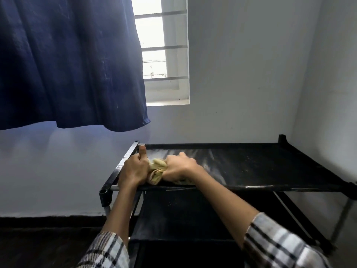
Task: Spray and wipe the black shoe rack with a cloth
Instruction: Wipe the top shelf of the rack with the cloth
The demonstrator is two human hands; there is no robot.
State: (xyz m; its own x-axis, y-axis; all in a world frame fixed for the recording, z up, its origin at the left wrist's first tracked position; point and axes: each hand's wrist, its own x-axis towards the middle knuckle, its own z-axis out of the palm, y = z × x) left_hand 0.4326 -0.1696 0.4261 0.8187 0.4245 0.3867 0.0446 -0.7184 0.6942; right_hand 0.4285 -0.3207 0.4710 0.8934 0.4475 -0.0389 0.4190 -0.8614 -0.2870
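Black shoe rack [251, 167]: tiered frame of dark plastic corner joints and pale metal tubes, with matte black fabric shelves stretched between them. It stands against the pale wall, filling the frame from centre to 4 o'clock. The top shelf surface shows grey streaky smears and fine pale specks, densest toward its left half. A lower shelf [183, 215] of the same black fabric sits beneath, also speckled.

Crumpled yellow-beige cloth [156, 171]: soft, bunched into folds, lying on the top shelf at its left front end, at roughly 8 o'clock from the shelf's centre. It sits between the two hands and touches both.

Left hand [134, 169]: fingers curled, thumb extended upward along the shelf's left edge near the side rail [123, 161]. The hand presses against the cloth's left side; whether the curled fingers actually clasp the fabric cannot be told from this view.

Right hand [179, 167]: fingers clenched around the cloth's right portion, knuckles up, slightly motion-blurred; some cloth shows beneath the wrist at the shelf's front edge.

Both forearms enter from 6 o'clock, in checked black-and-white woven sleeves [280, 246].

Surroundings: a heavy dark navy curtain [67, 64] hangs at 10 o'clock, folds vertical. A barred window [164, 55] with a white frame sits at 12 o'clock, brightly lit. Dark floor [38, 246] at 8 o'clock.
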